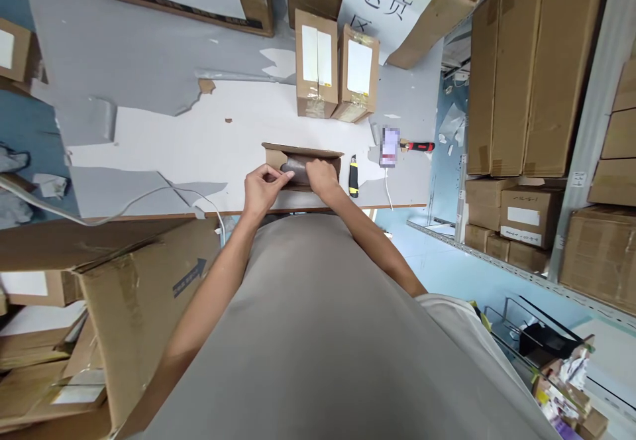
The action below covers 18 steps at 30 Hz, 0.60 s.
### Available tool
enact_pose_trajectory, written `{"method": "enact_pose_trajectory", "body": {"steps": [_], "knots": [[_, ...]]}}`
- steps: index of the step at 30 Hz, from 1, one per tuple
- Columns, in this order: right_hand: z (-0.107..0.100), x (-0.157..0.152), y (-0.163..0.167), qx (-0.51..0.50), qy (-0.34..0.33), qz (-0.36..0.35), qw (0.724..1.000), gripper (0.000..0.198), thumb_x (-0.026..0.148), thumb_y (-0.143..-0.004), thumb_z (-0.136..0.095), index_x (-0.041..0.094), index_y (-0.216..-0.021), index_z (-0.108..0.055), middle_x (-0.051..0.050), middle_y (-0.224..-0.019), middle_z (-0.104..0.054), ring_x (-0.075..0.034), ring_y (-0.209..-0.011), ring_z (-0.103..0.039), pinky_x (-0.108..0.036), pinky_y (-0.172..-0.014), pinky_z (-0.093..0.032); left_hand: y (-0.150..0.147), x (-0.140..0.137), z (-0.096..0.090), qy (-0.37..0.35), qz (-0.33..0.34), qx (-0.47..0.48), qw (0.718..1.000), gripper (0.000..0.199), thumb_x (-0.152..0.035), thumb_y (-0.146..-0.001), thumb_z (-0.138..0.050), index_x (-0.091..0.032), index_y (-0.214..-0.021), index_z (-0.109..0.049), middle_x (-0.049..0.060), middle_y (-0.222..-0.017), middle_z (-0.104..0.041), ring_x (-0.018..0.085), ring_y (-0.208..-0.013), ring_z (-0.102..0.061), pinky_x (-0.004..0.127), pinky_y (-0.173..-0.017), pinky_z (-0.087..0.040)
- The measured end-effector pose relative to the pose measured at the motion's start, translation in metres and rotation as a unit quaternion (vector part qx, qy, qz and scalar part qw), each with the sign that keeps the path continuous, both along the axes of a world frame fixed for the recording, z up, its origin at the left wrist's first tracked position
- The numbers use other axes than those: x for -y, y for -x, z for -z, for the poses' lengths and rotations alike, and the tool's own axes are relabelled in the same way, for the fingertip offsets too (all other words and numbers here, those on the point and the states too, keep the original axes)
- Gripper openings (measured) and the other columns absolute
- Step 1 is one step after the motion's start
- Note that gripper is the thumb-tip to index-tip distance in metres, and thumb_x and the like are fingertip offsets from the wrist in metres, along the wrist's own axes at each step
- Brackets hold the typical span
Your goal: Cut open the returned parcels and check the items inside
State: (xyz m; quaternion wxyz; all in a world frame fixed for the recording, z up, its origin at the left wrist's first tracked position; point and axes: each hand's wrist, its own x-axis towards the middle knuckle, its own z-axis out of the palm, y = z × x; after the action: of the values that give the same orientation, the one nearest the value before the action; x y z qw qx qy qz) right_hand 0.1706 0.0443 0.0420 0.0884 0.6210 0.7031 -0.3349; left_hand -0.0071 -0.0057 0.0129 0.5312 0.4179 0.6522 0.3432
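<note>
A small open cardboard box [304,150] lies on the table right in front of my body, with a dark brown, slightly shiny content [298,169] inside. My left hand [263,190] is at the box's left end, its thumb and index finger pinched close together over the opening. Whatever is between those fingertips is too small to make out. My right hand [322,178] reaches into the right part of the box with fingers curled down; its fingertips are hidden. Just right of the box, a yellow and black box cutter [353,176] lies on the table.
Two taped cartons [317,62] with white labels stand behind the box. A phone [390,146] with a cable and a red-black handled tool [420,146] lie to the right. A big open carton [149,307] is at lower left. Shelves hold boxes [511,89] on the right.
</note>
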Motion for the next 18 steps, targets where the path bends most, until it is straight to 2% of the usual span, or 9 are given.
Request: {"method": "enact_pose_trajectory", "body": {"steps": [3, 5, 8, 10, 13, 16, 18], "knots": [[-0.040, 0.020, -0.007, 0.072, -0.003, -0.020, 0.997, 0.037, 0.004, -0.111, -0.055, 0.016, -0.131, -0.084, -0.022, -0.139, -0.084, -0.037, -0.126, -0.084, -0.048, -0.109, -0.066, 0.003, 0.000, -0.001, -0.008, -0.029, 0.019, 0.999, 0.037, -0.051, -0.076, -0.096, -0.024, -0.075, -0.070, 0.010, -0.099, -0.088, 0.030, -0.100, -0.082, 0.047, -0.101, -0.068], [-0.073, 0.033, -0.017, 0.071, -0.037, -0.004, 0.997, 0.036, 0.009, -0.114, -0.052, 0.017, -0.132, -0.082, -0.021, -0.144, -0.081, -0.037, -0.119, -0.083, -0.047, -0.103, -0.065, 0.006, 0.001, -0.001, -0.009, -0.054, 0.022, 0.998, 0.032, -0.050, -0.077, -0.094, -0.024, -0.078, -0.075, 0.010, -0.099, -0.088, 0.033, -0.102, -0.084, 0.050, -0.105, -0.068], [-0.118, 0.050, -0.040, -0.002, -0.101, 0.062, 0.993, 0.018, 0.024, -0.114, -0.062, 0.023, -0.115, -0.080, -0.014, -0.127, -0.081, -0.033, -0.103, -0.081, -0.043, -0.094, -0.063, 0.010, 0.002, -0.002, -0.009, -0.080, 0.013, 0.997, 0.030, -0.054, -0.088, -0.083, -0.024, -0.085, -0.079, 0.009, -0.095, -0.087, 0.034, -0.102, -0.084, 0.050, -0.101, -0.070], [-0.136, 0.057, -0.055, -0.092, -0.146, 0.118, 0.978, 0.014, 0.032, -0.111, -0.069, 0.026, -0.099, -0.074, -0.007, -0.107, -0.078, -0.027, -0.088, -0.076, -0.040, -0.087, -0.060, 0.012, 0.000, -0.006, -0.026, -0.080, 0.010, 0.996, 0.034, -0.057, -0.094, -0.074, -0.024, -0.091, -0.080, 0.009, -0.095, -0.087, 0.033, -0.103, -0.084, 0.048, -0.101, -0.070], [-0.145, 0.064, -0.071, -0.237, -0.177, 0.217, 0.930, 0.027, 0.044, -0.104, -0.074, 0.028, -0.085, -0.065, 0.000, -0.085, -0.064, -0.020, -0.070, -0.064, -0.035, -0.072, -0.055, 0.012, -0.006, -0.017, -0.064, -0.067, 0.023, 0.995, 0.036, -0.058, -0.092, -0.071, -0.023, -0.100, -0.078, 0.009, -0.097, -0.086, 0.031, -0.101, -0.084, 0.043, -0.097, -0.069], [-0.142, 0.067, -0.077, -0.324, -0.165, 0.286, 0.887, 0.032, 0.054, -0.097, -0.078, 0.028, -0.083, -0.064, 0.003, -0.082, -0.058, -0.018, -0.069, -0.060, -0.032, -0.065, -0.051, 0.010, -0.014, -0.032, -0.075, -0.048, 0.051, 0.995, 0.039, -0.053, -0.085, -0.074, -0.023, -0.110, -0.078, 0.005, -0.085, -0.080, 0.027, -0.086, -0.081, 0.037, -0.081, -0.066], [-0.140, 0.069, -0.078, -0.343, -0.158, 0.307, 0.874, 0.035, 0.057, -0.094, -0.080, 0.028, -0.082, -0.064, 0.003, -0.082, -0.059, -0.017, -0.070, -0.060, -0.032, -0.066, -0.053, 0.008, -0.019, -0.043, -0.072, -0.028, 0.074, 0.994, 0.045, -0.048, -0.080, -0.077, -0.023, -0.118, -0.077, 0.002, -0.078, -0.076, 0.025, -0.077, -0.077, 0.034, -0.074, -0.062]]}}
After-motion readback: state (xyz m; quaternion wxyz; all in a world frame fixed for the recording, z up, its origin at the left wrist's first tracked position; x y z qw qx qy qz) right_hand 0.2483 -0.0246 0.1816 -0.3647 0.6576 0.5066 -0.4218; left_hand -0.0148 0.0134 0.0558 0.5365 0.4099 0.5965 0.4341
